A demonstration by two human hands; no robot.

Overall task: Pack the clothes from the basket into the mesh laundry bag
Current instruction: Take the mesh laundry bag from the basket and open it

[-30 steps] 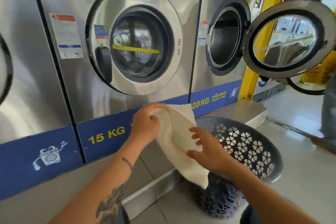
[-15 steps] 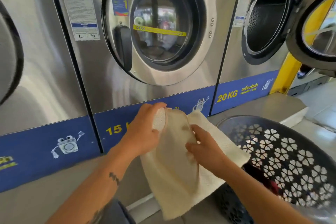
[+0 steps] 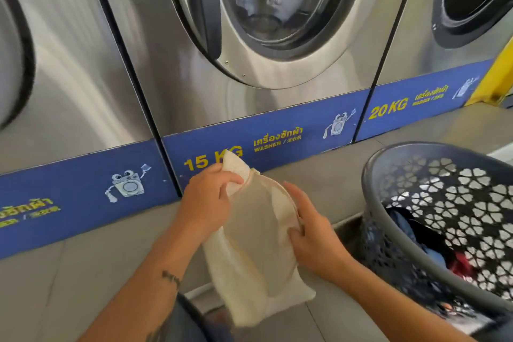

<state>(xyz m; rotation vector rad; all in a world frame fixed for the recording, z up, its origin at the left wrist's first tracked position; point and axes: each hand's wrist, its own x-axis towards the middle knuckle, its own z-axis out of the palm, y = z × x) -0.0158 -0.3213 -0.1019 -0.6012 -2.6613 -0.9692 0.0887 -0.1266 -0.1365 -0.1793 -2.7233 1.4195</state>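
Observation:
A cream mesh laundry bag (image 3: pixel 255 258) hangs in front of me above the floor. My left hand (image 3: pixel 206 198) grips its top left edge. My right hand (image 3: pixel 311 233) holds the right edge of the mouth, so the opening is spread between both hands. To the right stands a grey plastic basket (image 3: pixel 388 175) with flower-shaped holes. Dark blue and red clothes (image 3: pixel 433 247) lie at its bottom.
A row of steel washing machines stands close ahead; the middle one, marked 15 KG, has its round door (image 3: pixel 266 8) closed. A grey raised plinth (image 3: pixel 319 169) runs along their base, with a step down to the tiled floor (image 3: pixel 333 319).
The view has tipped down and come closer to the machines. Both hands lowered with the bag and pulled its mouth wider; my right hand shifted to the bag's right edge.

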